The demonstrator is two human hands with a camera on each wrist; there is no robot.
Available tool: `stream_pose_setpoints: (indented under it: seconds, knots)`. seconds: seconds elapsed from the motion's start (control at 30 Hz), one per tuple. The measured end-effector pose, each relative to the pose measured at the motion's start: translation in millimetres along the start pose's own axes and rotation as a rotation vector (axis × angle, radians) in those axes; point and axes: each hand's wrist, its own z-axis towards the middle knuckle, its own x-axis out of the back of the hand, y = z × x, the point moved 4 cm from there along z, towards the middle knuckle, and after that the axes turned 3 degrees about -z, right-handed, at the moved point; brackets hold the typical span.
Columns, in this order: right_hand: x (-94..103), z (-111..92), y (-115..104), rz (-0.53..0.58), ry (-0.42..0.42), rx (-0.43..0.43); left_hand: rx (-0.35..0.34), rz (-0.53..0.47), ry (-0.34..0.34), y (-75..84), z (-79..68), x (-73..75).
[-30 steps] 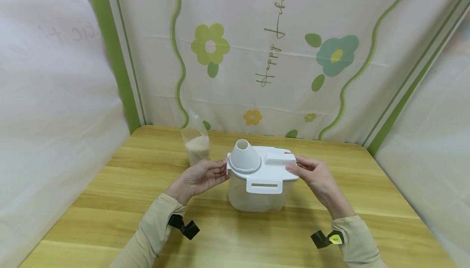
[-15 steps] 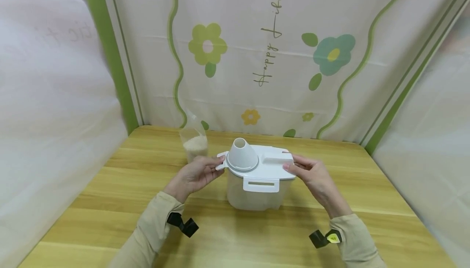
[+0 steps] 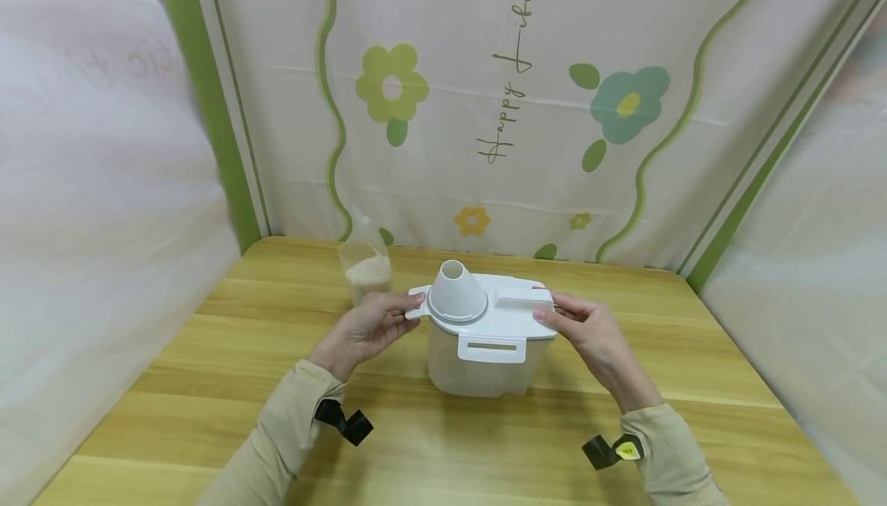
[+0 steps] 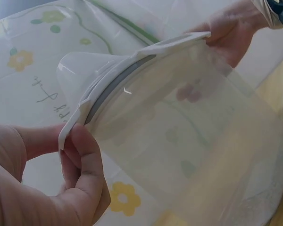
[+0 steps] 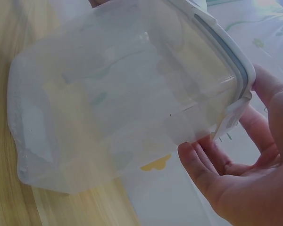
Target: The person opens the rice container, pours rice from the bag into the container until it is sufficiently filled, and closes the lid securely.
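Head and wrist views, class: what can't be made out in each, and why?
Head: base of the bag, hidden by left hand.
Head: lettering on left curtain, too faint.
Left wrist: part of container, cut off by bottom edge.
Right wrist: far end of lid, cut off by top edge.

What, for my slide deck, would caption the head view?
Left hand pinches a clip on the white lid; right hand grips its other end.

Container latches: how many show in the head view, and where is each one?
2: the front latch, on the near side of the container, and the left-end latch, pinched by the left hand. More may be hidden behind the container or right hand.
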Motion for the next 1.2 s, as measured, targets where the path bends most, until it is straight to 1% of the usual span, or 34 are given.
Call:
stream_pose_setpoints:
  seconds: [0.1,0.2,0.33,0.43,0.53,0.67,0.77,0.83,0.9,1.03,1.2]
  knots:
    - [-0.1,0,0,-0.002,-0.001,-0.001,-0.021,0.050,0.043,2.9,0.3,0.4]
    - [-0.3,1,1,-0.013,0.003,-0.006,-0.053,0.128,0.079,6.7,0.0,-0.3]
    - [-1.0,1,1,-0.031,0.009,-0.012,-0.118,0.235,0.134,12.7,-4.0,-3.2]
    - [-1.1,0,1,-0.032,0.008,-0.020,-0.163,0.280,0.166,16.4,-7.1,-6.2]
    - [-0.6,-1,1,-0.043,0.007,-0.030,-0.187,0.295,0.161,18.3,-8.9,-9.1]
    - [0.2,-1,0,-0.071,0.010,-0.041,-0.187,0.298,0.161,18.8,-10.9,-10.6]
    - [-0.6,1,0,-0.068,0.006,-0.040,-0.196,0.318,0.177,19.1,-12.4,-9.8]
    - [-1.3,2,0,-0.053,0.004,-0.037,-0.215,0.345,0.181,18.8,-14.0,-8.6]
    - [-1.8,3,1,-0.043,0.005,-0.033,-0.247,0.386,0.178,18.0,-16.7,-7.9]
    - [-1.5,3,2,-0.030,0.010,-0.038,-0.329,0.531,0.162,15.3,-24.6,-8.5]
    - [0.2,1,2,-0.024,0.005,-0.025,-0.451,0.694,0.123,11.6,-31.4,-15.6]
